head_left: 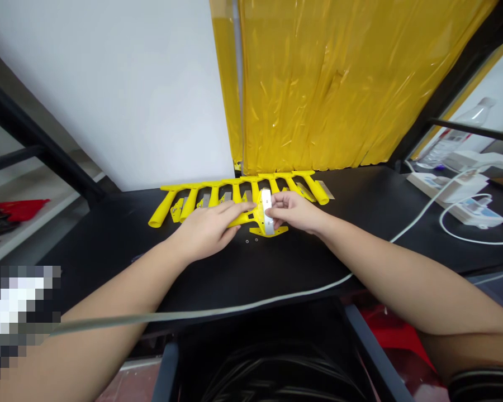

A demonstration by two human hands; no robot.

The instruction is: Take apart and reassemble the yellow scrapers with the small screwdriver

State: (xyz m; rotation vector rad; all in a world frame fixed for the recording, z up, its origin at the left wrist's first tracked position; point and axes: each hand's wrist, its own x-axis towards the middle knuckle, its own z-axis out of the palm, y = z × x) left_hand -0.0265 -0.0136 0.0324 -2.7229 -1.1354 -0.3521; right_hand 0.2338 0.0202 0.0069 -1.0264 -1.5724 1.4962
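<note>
Gripped by the left hand [207,228] at its handle [241,220] and pinched at its flat, shiny metal strip [268,218] by the right hand [295,211], a yellow tool [259,214] is held over the dark, matte table [243,279]. Small holes are seen in the strip. Behind, smooth, round-handled yellow tools [188,206] are lined up; near the left hand, two tiny rings [247,241] are scattered.

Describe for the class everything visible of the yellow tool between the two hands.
The yellow tool looks plastic, with a pale, shiny, metal-looking plate across its head, marked by small spots. Its handle runs into the left grip, which partly covers it; the right grip touches the plate. Whether it rests on the black table is unclear.
</note>
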